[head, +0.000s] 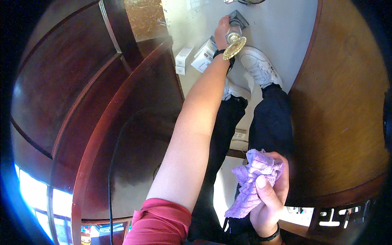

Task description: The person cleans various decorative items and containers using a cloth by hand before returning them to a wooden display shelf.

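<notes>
My left hand reaches far out, low over the pale floor. It grips a trophy-like ornament near its square grey base. The ornament has a short faceted stem and a gold-coloured disc with a scalloped rim, which tilts over my wrist. Most of the left fingers are hidden, and a black band circles that wrist. Close to my body, my right hand holds a crumpled purple cloth, its thumb pressed on top. The cloth and the ornament are well apart.
Small white cartons and a larger printed box stand on the floor left of the ornament. My white shoes are just below it. Dark wooden furniture borders the left, with a black cable; a brown wooden panel borders the right.
</notes>
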`<state>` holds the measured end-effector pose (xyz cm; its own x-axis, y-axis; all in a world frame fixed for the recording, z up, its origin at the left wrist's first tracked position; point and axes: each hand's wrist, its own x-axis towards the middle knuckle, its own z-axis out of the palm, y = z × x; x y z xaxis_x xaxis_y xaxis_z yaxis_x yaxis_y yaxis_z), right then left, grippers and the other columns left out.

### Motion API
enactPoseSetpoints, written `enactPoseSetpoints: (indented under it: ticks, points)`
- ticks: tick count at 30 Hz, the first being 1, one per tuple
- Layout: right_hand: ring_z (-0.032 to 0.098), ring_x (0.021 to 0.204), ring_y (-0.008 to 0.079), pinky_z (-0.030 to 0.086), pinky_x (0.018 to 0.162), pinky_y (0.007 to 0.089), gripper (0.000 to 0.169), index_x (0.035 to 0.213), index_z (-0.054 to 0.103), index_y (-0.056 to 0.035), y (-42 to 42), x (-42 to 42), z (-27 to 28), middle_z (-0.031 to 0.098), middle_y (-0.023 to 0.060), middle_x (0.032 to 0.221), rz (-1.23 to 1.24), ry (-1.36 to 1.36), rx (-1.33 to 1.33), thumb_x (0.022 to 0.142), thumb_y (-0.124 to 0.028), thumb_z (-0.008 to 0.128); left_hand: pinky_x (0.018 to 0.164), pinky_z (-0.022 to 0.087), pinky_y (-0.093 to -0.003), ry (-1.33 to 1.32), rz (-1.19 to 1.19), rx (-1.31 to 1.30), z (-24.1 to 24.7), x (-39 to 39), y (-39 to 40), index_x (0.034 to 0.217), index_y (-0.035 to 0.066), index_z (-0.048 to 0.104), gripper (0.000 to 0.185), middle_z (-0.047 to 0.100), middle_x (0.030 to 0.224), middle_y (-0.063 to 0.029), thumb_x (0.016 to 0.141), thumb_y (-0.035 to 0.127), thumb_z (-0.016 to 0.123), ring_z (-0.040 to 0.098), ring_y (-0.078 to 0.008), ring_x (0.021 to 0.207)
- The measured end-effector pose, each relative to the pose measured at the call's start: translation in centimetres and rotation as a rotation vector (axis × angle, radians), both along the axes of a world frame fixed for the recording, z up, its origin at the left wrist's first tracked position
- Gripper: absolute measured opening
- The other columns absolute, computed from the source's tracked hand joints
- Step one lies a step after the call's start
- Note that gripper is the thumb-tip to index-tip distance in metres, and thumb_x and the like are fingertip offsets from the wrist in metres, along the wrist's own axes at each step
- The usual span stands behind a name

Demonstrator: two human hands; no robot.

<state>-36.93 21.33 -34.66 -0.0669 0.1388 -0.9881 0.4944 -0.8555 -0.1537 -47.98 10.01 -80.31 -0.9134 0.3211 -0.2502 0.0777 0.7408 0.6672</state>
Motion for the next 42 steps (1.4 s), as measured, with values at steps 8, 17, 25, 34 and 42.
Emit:
enactPoseSetpoints:
  ticks: [8, 17, 25, 34, 42]
  points:
    - [0.062, 0.102, 0.0200, 0.048, 0.094, 0.0322, 0.059, 0.131, 0.049, -0.0003, -0.3, 0.8, -0.5, 0.062, 0.0112, 0.112, -0.001, -0.010, 0.042, 0.086, -0.029, 0.073, 0.093, 0.055, -0.0425, -0.040, 0.024, 0.092, -0.7, 0.1, -0.5, 0.124, -0.002, 0.062, 0.065, 0.069, 0.118, -0.0221, 0.067, 0.017, 0.085, 0.067, -0.0392, 0.107]
    - [0.064, 0.104, 0.0208, 0.050, 0.095, 0.0349, 0.057, 0.135, 0.045, 0.0001, 0.4, 1.3, -0.2, 0.061, 0.0119, 0.119, -0.082, 0.100, -0.004, 0.089, -0.015, 0.076, 0.095, 0.055, -0.0408, -0.219, 0.118, 0.216, 4.4, -1.1, 1.1, 0.125, -0.003, 0.063, 0.068, 0.069, 0.119, -0.0213, 0.066, 0.018, 0.088, 0.068, -0.0360, 0.107]
    - [0.067, 0.106, 0.0245, 0.053, 0.094, 0.0353, 0.044, 0.133, 0.047, -0.0013, 0.4, 0.5, 0.3, 0.064, 0.0128, 0.119, -0.085, 0.086, -0.036, 0.097, -0.014, 0.068, 0.093, 0.056, -0.0401, -0.049, -0.012, 0.171, 12.5, -1.6, 0.7, 0.124, -0.006, 0.064, 0.068, 0.070, 0.114, -0.0230, 0.064, 0.011, 0.091, 0.070, -0.0372, 0.103]
    - [0.063, 0.100, 0.0176, 0.051, 0.094, 0.0316, 0.039, 0.125, 0.060, -0.0034, 2.2, 2.9, -1.4, 0.063, 0.0071, 0.115, 0.160, 0.146, 0.219, 0.086, -0.003, 0.058, 0.090, 0.057, -0.0303, -0.105, 0.204, 0.239, 25.7, 0.0, -0.7, 0.134, 0.002, 0.061, 0.073, 0.075, 0.112, -0.0111, 0.069, 0.017, 0.092, 0.071, -0.0170, 0.101]
    - [0.065, 0.072, 0.0099, 0.056, 0.066, 0.0270, 0.015, 0.107, 0.064, -0.0050, 3.3, 1.8, 1.8, 0.069, 0.0055, 0.098, 0.178, 0.199, -0.115, 0.093, -0.010, 0.067, 0.092, 0.057, -0.0299, -0.034, 0.207, 0.089, 39.3, 4.2, -4.4, 0.132, -0.003, 0.061, 0.075, 0.073, 0.116, -0.0124, 0.066, 0.011, 0.095, 0.071, -0.0178, 0.102]
